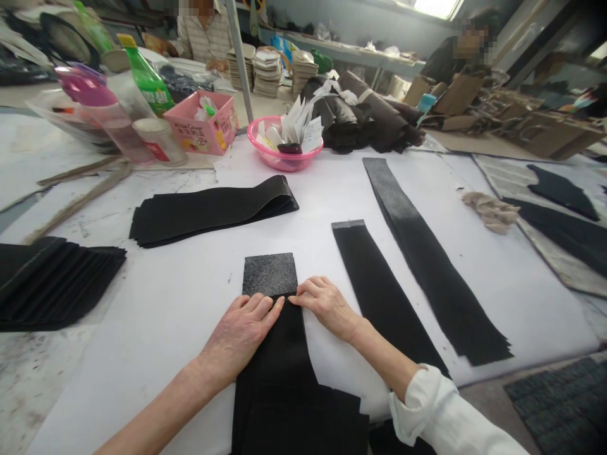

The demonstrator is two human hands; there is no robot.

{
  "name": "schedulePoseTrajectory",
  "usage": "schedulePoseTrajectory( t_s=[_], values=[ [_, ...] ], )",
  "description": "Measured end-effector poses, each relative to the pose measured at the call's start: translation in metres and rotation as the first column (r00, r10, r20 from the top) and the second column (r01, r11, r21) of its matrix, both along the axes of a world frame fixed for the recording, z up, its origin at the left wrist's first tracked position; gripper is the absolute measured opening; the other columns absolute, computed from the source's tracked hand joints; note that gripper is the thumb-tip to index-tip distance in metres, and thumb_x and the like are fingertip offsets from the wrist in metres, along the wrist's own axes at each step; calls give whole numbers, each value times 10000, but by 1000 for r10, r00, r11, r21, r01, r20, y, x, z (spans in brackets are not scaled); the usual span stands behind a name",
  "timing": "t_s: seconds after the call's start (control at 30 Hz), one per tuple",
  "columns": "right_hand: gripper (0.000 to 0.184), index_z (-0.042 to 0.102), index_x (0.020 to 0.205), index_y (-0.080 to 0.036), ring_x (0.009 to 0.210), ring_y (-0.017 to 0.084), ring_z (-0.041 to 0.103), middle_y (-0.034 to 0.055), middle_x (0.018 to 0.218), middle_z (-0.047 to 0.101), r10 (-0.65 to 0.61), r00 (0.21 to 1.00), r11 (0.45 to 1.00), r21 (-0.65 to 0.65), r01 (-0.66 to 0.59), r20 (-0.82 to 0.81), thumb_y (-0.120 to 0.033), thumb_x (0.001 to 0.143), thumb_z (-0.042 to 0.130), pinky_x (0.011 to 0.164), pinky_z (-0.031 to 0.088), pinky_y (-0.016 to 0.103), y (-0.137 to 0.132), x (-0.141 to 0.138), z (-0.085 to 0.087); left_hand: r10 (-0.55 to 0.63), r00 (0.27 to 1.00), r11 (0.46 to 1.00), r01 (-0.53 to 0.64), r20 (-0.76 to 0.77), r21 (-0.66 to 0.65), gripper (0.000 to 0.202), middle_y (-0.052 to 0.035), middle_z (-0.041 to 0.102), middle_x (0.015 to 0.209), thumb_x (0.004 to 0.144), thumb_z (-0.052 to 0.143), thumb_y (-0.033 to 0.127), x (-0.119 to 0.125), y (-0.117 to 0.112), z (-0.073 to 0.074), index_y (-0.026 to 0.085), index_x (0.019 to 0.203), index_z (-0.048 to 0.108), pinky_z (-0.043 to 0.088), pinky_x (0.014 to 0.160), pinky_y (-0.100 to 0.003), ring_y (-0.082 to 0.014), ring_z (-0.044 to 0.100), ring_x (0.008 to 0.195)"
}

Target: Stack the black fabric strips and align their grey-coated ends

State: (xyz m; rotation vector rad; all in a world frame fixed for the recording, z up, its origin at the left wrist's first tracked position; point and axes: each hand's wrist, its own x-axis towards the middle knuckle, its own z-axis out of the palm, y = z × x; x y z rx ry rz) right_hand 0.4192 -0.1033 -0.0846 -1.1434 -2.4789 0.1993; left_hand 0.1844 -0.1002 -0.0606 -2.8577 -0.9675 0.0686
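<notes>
A black fabric strip lies in front of me, its far end a grey speckled panel. My left hand is closed at the strip's left side, fingers bent and pressed along the line where the black meets the grey. At the right end of that line my right hand pinches the edge, thumb and fingers together. The two thumbs nearly meet. Closer to me, more black pieces lie overlapped under the strip's near end.
Two long black strips lie to the right, near a crumpled beige cloth. At left are a folded black stack and fanned black pieces. Behind stand a pink basin, a pink box and bottles. Two people are beyond.
</notes>
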Motion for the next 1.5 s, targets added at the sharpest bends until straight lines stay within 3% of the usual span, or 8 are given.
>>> schedulePoseTrajectory(
  t_s=[0.27,0.47,0.57,0.97,1.23,1.5],
  values=[
    [206,649,1104,-238,953,178,532,56,1013,611,-37,999,999,-8,38,7,-198,969,499,821,436,342,-3,-2,2,-52,999,998,52,-13,17,429,-91,560,1117,920,356,40,7,1,1,90,1340,427,417,889,-375,-223,505,1079],
    [153,700,903,-219,852,167,563,35,860,640,-153,959,986,-106,131,-237,-268,937,559,762,483,294,-2,-3,-4,-54,998,998,54,-9,24,455,-76,571,1070,921,329,21,10,0,-1,103,1363,396,418,876,-373,-210,520,1036],
    [154,696,925,-219,872,168,569,34,878,644,-176,945,981,-126,146,-275,-256,942,547,766,496,283,-5,-3,-6,-51,999,999,51,-8,13,465,-71,566,1063,921,328,25,11,1,0,108,1376,377,421,864,-377,-213,515,1026],
    [215,632,1119,-196,969,180,542,68,980,612,-107,988,993,-58,101,-113,-178,968,481,845,514,322,-15,1,-4,-52,998,998,53,-21,18,442,-74,565,1042,910,374,42,17,2,1,123,1342,419,425,810,-382,-224,518,974],
    [222,633,1136,-235,983,187,533,65,1003,601,-167,982,984,-80,160,-85,-195,960,504,858,501,338,-20,0,-6,-50,998,998,51,-30,40,440,-79,565,1043,902,383,33,20,0,1,113,1333,427,424,795,-390,-239,524,989],
    [311,683,1085,-293,994,177,545,37,1021,601,-301,888,950,-195,246,-347,-90,933,502,866,505,321,-23,-2,-15,-30,1000,997,31,-8,66,440,-79,571,1036,885,420,41,20,-2,0,144,1313,448,428,785,-393,-233,532,967]
  ],
)
